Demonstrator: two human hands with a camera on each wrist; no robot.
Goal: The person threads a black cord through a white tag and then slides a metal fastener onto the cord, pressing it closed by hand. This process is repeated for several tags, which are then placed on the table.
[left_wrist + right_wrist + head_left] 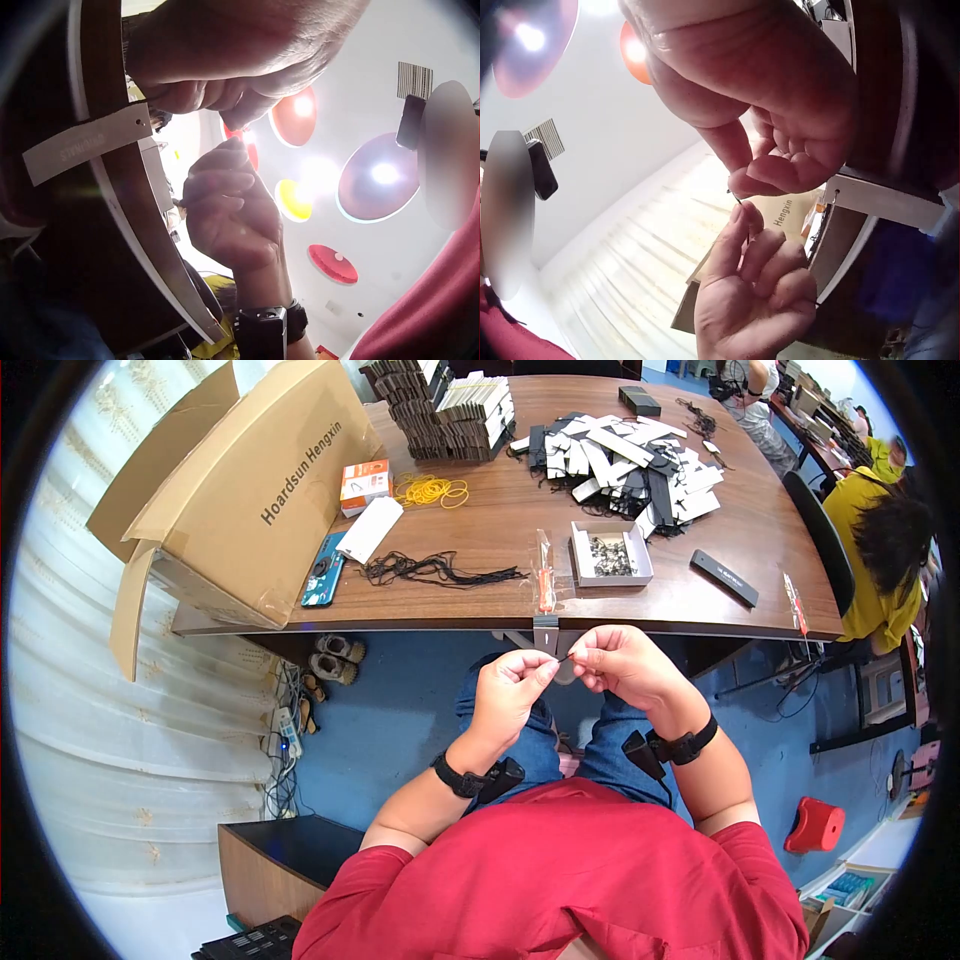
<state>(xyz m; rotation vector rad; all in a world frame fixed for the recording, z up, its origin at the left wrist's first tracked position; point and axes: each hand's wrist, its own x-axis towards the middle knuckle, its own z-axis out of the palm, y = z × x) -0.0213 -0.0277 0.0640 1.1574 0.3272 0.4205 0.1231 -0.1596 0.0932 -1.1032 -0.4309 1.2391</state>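
Both hands meet in front of the table edge, fingertips almost together. My left hand [507, 695] pinches a thin black cord [739, 201] between thumb and index finger. From the other side, my right hand [628, 663] pinches the same cord, its other fingers curled. Most of the cord is hidden by the fingers. Just beyond the hands, a hang tag [545, 638] with a punched hole juts over the table edge; its printed lettering shows in the left wrist view. Loose black cords [440, 569] lie on the table to the left of the tag.
A white box [646, 578] of small parts stands near the edge, with a black tag [724, 578] to its right. Behind lie a heap of black and white tags [630, 460] and stacked tags [470, 420]. A large carton [260, 490], phone [322, 572] and yellow cord [432, 490] occupy the left.
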